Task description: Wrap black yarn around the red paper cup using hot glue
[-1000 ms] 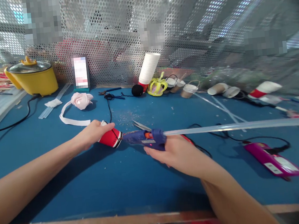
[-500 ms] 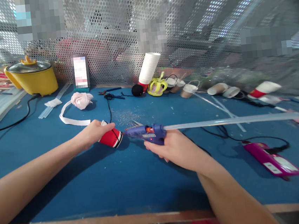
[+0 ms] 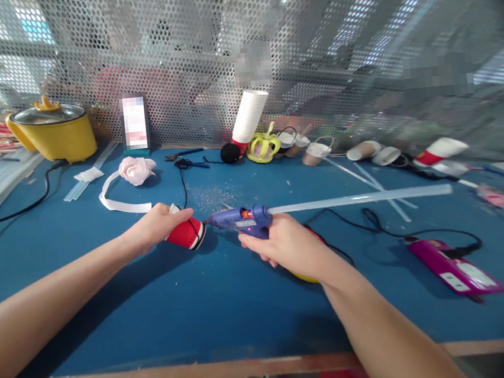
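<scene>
My left hand [image 3: 162, 222] is closed around a red and white paper cup [image 3: 184, 233], tilted on its side, with black cord lying across it. Gripped in my right hand [image 3: 284, 242] is a blue hot glue gun [image 3: 244, 220], its nozzle at the black-banded end of the cup. Whether the nozzle touches the cup I cannot tell. A long clear glue stick [image 3: 360, 199] sticks out of the gun's back. Behind the cup, the black cord [image 3: 184, 186] runs up to a tangle near blue-handled pliers [image 3: 189, 159]. Part of a yellow object [image 3: 306, 277] shows beneath my right wrist.
A pale fabric rose [image 3: 135, 170] with a white ribbon lies back left, near a yellow electric pot [image 3: 57, 136]. Stacked white cups [image 3: 249, 115], a yellow crown-like piece [image 3: 263, 146] and small cups line the mesh. A purple power strip [image 3: 453, 267] lies right.
The glue gun and my right hand have shifted slightly left and up, bringing the nozzle closer to the cup. More of the yellow object under my wrist shows. My left hand stays nearly still.
</scene>
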A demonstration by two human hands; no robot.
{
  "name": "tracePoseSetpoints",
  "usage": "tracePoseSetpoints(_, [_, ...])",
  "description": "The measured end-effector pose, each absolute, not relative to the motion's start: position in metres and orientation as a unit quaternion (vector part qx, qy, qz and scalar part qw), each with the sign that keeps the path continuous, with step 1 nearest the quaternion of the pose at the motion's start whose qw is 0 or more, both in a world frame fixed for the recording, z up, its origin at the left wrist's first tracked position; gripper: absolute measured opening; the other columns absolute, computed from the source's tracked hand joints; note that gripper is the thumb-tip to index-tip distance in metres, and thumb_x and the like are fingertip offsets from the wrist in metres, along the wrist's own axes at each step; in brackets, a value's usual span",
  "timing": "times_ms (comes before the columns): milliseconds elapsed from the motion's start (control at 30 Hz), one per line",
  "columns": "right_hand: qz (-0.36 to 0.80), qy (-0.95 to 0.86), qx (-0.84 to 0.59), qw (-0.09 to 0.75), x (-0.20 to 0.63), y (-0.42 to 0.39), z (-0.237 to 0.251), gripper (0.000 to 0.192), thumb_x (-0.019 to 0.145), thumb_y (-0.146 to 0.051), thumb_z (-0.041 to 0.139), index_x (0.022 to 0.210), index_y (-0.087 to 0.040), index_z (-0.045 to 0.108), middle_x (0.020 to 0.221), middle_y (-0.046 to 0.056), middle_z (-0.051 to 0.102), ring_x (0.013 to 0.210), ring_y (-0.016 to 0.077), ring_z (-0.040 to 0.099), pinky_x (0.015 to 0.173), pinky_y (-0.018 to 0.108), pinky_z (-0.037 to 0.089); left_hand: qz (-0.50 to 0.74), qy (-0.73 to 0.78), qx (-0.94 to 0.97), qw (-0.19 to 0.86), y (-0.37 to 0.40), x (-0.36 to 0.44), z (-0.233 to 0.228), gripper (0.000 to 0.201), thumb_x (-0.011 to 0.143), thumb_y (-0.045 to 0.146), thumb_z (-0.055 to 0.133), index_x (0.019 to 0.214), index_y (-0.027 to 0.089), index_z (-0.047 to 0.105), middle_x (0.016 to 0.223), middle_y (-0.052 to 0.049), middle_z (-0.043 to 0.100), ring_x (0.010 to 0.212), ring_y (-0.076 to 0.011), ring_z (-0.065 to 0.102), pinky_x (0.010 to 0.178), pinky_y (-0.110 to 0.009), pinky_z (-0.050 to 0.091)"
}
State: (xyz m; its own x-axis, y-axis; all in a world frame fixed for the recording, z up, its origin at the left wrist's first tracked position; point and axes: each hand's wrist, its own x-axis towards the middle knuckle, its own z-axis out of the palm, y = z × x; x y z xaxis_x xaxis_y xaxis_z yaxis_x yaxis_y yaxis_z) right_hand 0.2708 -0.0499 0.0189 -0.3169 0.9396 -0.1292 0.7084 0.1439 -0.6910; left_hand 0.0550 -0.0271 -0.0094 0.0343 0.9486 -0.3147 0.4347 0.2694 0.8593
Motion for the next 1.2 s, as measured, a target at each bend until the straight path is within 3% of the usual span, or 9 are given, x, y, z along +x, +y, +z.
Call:
tracePoseSetpoints(333, [0.401,-0.700,-0.556,0.197,0.272,-0.044,0.018,0.019,0.073,-0.031,0.058,0.064,-0.014,0.054,0.042,-0.004,0.048,0.032,0.0068,0.043,0.033,0.018,0.036,0.286,0.628,0.541,0.482,-0.026,0.056,-0.011,0.041,0.064,0.047,0.057,0.043,0.018,0.039,0.039,0.005,0.035,0.039,-0.0070,0.027,0.044,-0.025,0.016])
tracePoseSetpoints(467, [0.449,-0.640,-0.533,0.325,0.281,-0.022,0.018,0.021,0.069,-0.031,0.066,0.074,-0.014,0.055,0.049,-0.004,0.052,0.039,0.0068,0.047,0.040,0.019,0.040,0.311,0.608,0.550,0.480,-0.022,0.051,-0.012,0.040,0.066,0.049,0.055,0.045,0.018,0.040,0.041,0.005,0.037,0.041,-0.0078,0.030,0.045,-0.025,0.019])
tracePoseSetpoints(567, [0.400,-0.588,-0.582,0.394,0.291,0.009,0.016,0.017,0.071,-0.028,0.065,0.073,-0.013,0.057,0.062,0.001,0.060,0.050,0.0071,0.053,0.047,0.018,0.043,0.324,0.607,0.551,0.472,-0.017,0.049,-0.008,0.039,0.067,0.049,0.053,0.047,0.019,0.039,0.042,0.005,0.035,0.041,-0.0077,0.029,0.045,-0.025,0.018])
tracePoseSetpoints(767, [0.320,-0.578,-0.673,0.334,0.305,0.066,-0.004,0.029,0.080,-0.032,0.057,0.059,-0.014,0.051,0.050,0.001,0.055,0.039,0.0060,0.046,0.041,0.018,0.040,0.335,0.598,0.580,0.440,-0.007,0.054,-0.003,0.039,0.069,0.050,0.051,0.048,0.019,0.038,0.044,0.005,0.033,0.042,-0.0078,0.027,0.045,-0.026,0.016])
tracePoseSetpoints(900, [0.262,-0.590,-0.712,0.277,0.304,0.085,-0.020,0.034,0.081,-0.039,0.054,0.058,-0.014,0.051,0.048,0.003,0.057,0.040,0.0091,0.051,0.045,0.020,0.042,0.341,0.592,0.591,0.428,-0.003,0.059,-0.003,0.040,0.067,0.049,0.053,0.047,0.020,0.035,0.043,0.006,0.031,0.042,-0.0077,0.026,0.044,-0.026,0.016])
tracePoseSetpoints(1033, [0.183,-0.606,-0.747,0.203,0.297,0.095,-0.027,0.038,0.082,-0.043,0.050,0.062,-0.012,0.059,0.064,0.013,0.066,0.064,0.0188,0.064,0.058,0.024,0.044,0.337,0.598,0.592,0.422,-0.004,0.058,-0.007,0.041,0.069,0.050,0.050,0.047,0.021,0.031,0.043,0.006,0.028,0.041,-0.0074,0.024,0.043,-0.025,0.015])
tracePoseSetpoints(1200, [0.112,-0.613,-0.772,0.124,0.292,0.098,-0.028,0.042,0.082,-0.044,0.049,0.079,-0.006,0.066,0.093,0.025,0.066,0.095,0.0321,0.061,0.072,0.031,0.043,0.329,0.593,0.599,0.426,-0.008,0.054,-0.013,0.042,0.069,0.051,0.049,0.048,0.021,0.029,0.044,0.006,0.025,0.043,-0.0071,0.021,0.043,-0.025,0.014])
